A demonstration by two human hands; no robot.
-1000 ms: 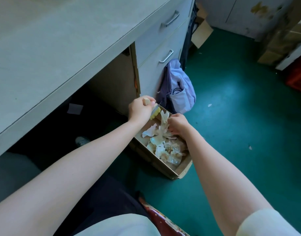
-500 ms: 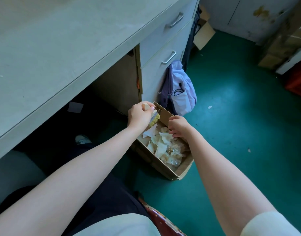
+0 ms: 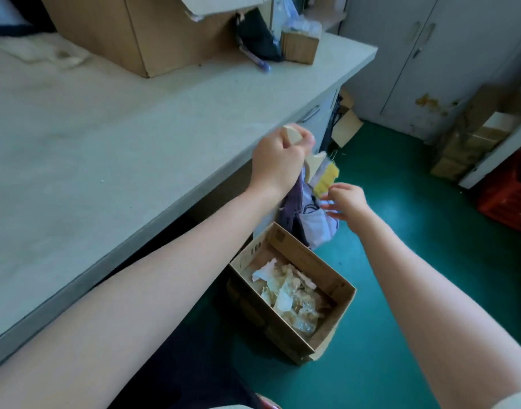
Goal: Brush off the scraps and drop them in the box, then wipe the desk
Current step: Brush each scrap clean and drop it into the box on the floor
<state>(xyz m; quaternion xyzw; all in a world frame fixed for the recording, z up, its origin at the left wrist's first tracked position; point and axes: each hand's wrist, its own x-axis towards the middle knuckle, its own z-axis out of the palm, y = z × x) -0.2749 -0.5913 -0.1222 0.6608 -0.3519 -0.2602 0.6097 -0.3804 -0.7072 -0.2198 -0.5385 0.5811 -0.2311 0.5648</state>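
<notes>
My left hand [image 3: 275,160] grips the wooden handle of a small brush [image 3: 319,169] at the desk's front edge, its yellow bristles pointing down and to the right. Just below the bristles my right hand [image 3: 346,202] hovers with loosely spread fingers, which touch or nearly touch the bristle tips and hold nothing. A brown cardboard box [image 3: 339,317] stands on the green floor under both hands, with crumpled paper and plastic scraps [image 3: 288,293] inside. The pale desk top [image 3: 106,149] stretches to the left.
A big cardboard box [image 3: 141,33], a dark bag [image 3: 257,36] and a small wooden block [image 3: 299,47] stand at the desk's back. A purple bag [image 3: 312,222] hangs by the drawers [image 3: 315,113]. Grey cabinets [image 3: 430,54], stacked cartons [image 3: 474,131] and a red crate [image 3: 510,196] line the right side.
Both hands have risen out of the box to desk-edge height, the brush going up with my left hand. My right hand has opened. The view has tilted up onto the desk top.
</notes>
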